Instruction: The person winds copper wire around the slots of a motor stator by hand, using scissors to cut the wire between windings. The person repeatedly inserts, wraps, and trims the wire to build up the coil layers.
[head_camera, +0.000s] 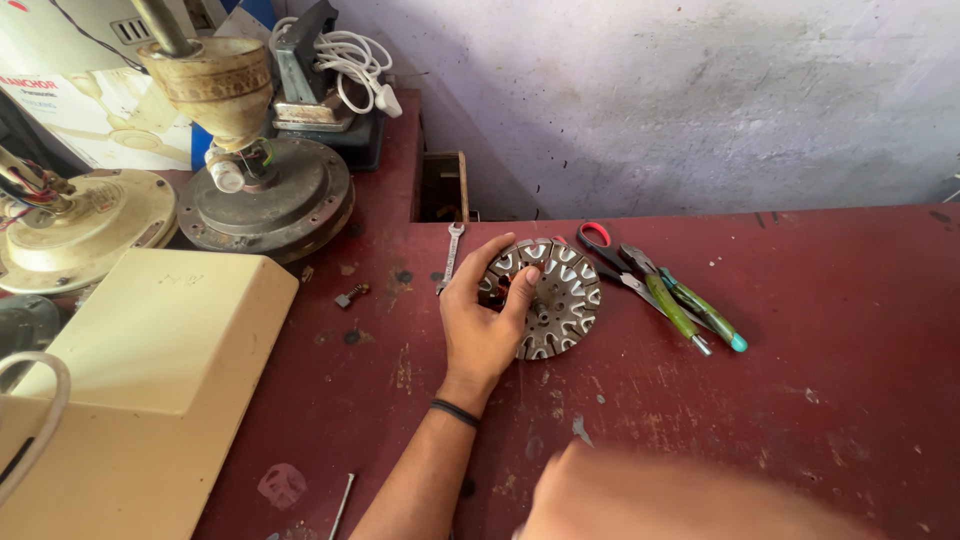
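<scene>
My left hand (480, 330), with a black band at the wrist, rests on a round slotted metal motor core (565, 300) lying flat on the dark red table (800, 340). Its fingers curl over the core's left rim and the thumb presses on its top face. My right hand (680, 495) is a blurred shape at the bottom edge, close to the camera. Whether it holds anything cannot be made out.
Red-handled scissors (598, 238), green-handled pliers (690, 310) and a small spanner (452, 255) lie around the core. At the left stand a dark fan motor (265, 200), a cream fan motor (80, 225) and a cream casing (150, 370). A white cable (350, 60) is coiled behind. A small bolt (352, 295) lies loose.
</scene>
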